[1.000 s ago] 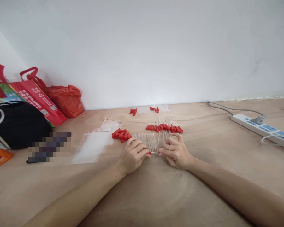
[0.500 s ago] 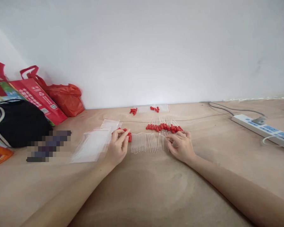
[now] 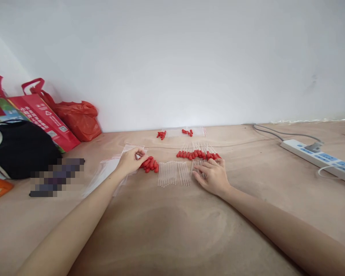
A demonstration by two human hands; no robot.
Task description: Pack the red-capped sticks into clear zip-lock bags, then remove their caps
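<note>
My left hand (image 3: 128, 161) reaches over a stack of clear zip bags (image 3: 105, 172) to the left edge of a pile of red rubber caps (image 3: 150, 165). Its fingertips are curled together there; whether they pinch a cap or a bag is hidden. My right hand (image 3: 212, 175) lies on the right end of a row of clear thin tubes (image 3: 172, 173), fingers stretched flat over them. Just behind the hand lies a row of tubes fitted with red caps (image 3: 198, 154).
Small bags with a few red caps (image 3: 161, 134) lie by the wall. A white power strip (image 3: 319, 156) with cables is at the right. At the left are a black striped bag (image 3: 17, 149), a red shopping bag (image 3: 43, 117), a red plastic bag (image 3: 80, 119) and a blurred dark object (image 3: 56, 177).
Both hands left the front of the tube row. My left hand moved left and back to the cap pile and bags. My right hand moved back onto the tubes' right end.
</note>
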